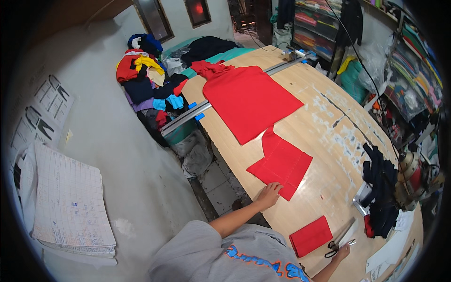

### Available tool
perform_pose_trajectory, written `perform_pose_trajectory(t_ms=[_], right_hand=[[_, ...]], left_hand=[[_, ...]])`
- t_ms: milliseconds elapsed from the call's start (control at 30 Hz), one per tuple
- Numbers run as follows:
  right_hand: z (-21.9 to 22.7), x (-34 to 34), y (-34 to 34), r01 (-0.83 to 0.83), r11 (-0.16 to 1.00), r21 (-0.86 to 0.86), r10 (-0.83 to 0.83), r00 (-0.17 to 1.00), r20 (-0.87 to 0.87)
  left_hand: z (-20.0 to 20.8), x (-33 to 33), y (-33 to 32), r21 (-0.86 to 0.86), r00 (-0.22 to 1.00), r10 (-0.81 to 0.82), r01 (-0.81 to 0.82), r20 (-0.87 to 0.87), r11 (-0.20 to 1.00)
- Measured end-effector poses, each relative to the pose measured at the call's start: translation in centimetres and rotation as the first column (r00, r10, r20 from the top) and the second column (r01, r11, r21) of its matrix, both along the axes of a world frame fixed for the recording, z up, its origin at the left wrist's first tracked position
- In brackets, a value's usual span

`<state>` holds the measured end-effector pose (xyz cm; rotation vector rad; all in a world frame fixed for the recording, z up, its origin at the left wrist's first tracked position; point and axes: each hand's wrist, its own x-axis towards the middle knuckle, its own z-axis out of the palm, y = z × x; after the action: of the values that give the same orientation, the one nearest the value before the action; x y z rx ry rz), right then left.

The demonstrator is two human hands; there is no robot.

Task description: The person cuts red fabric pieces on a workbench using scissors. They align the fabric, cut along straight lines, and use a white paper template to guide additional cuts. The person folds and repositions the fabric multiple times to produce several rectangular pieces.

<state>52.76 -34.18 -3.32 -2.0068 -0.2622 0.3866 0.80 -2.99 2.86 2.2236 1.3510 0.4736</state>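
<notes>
A cut piece of red cloth (pixel 286 162) with faint lines across it lies on the wooden table (pixel 324 136). My left hand (pixel 269 196) rests on its near corner, fingers laid over the cloth's edge. Low at the right, my right hand (pixel 343 253) is closed round a small silvery metal tool, whose kind I cannot make out. Right beside that hand lies a pair of scissors (pixel 332 249) with dark handles, blades pointing away. A folded red cloth (pixel 311 236) sits just left of the scissors.
A larger red cloth (pixel 253 101) lies farther off, over a metal rail (pixel 185 118) crossing the table. Dark fabric strips (pixel 379 188) and a motor-topped machine (pixel 413 181) stand at right. Mixed clothes (pixel 141 89) are heaped beyond the left edge. Paper sheets (pixel 70 202) hang on the wall.
</notes>
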Motion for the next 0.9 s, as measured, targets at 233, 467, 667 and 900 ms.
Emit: perform_pose_trajectory(t_ms=[233,467,667,900], right_hand=[[-4.2,-2.3,-5.9,0.153,0.927,-0.343,-0.050,0.955,0.292],[-1.1,-10.1,-1.0,0.223,0.804,-0.552,0.072,0.884,0.462],[0.1,-8.7,-2.1,0.212,0.788,-0.578,0.080,0.896,0.438],[-1.0,0.9,-1.6,0.175,0.493,-0.853,0.433,0.800,0.414]], left_hand=[[-1.5,0.7,-0.5,0.092,0.971,-0.114,0.136,-0.211,0.986],[-3.5,-2.9,-1.7,0.098,0.963,-0.088,0.116,-0.257,0.988],[-3.9,-3.7,-2.3,0.128,0.956,-0.112,0.151,-0.272,0.980],[-6.1,-1.3,-1.6,0.224,0.928,-0.123,0.211,-0.351,0.951]])
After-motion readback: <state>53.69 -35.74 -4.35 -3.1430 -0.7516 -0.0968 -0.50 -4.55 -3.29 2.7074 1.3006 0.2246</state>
